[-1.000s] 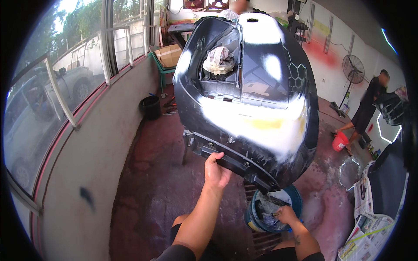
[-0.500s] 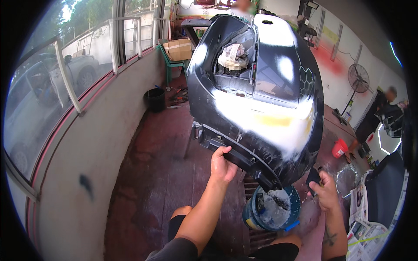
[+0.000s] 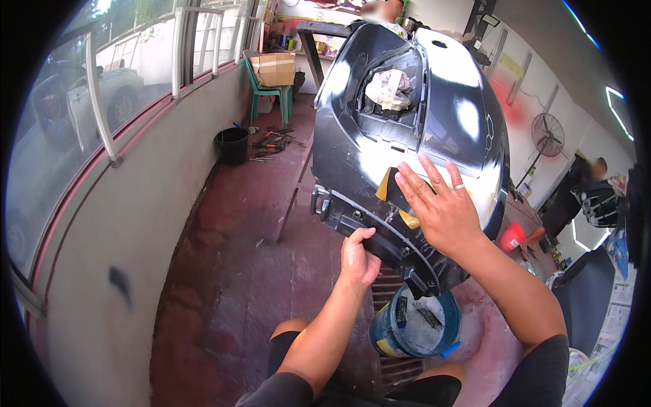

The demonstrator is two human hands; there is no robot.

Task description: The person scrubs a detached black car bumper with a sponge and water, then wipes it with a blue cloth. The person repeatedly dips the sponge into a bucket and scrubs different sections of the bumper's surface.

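Note:
A glossy black car bumper [image 3: 352,166] with white and yellowish patches stands before me. My left hand [image 3: 359,256] is closed round its near lower edge, thumb on top and fingers hidden beneath. On the bumper's near face, my right hand [image 3: 444,210] lies with fingers stretched, pressing a folded piece of sandpaper [image 3: 384,186] under its palm. Dark and yellowish-brown parts of the sheet stick out on the hand's left side; the thumb is hidden. Below the bumper, a blue bucket [image 3: 390,342] holds cloudy water and dark pieces.
Crumpled paper [image 3: 391,89] fills the bumper's recess. A black bucket [image 3: 233,146] and scattered tools [image 3: 274,141] are on the floor at left. Farther back stands a green chair [image 3: 261,102] with a cardboard box [image 3: 274,69]. A red bucket [image 3: 513,235], a fan [image 3: 547,133] and other people are beyond.
My right hand has moved up and left from beside the bumper onto its near face, bringing the sandpaper along. My left hand keeps its hold on the lower edge.

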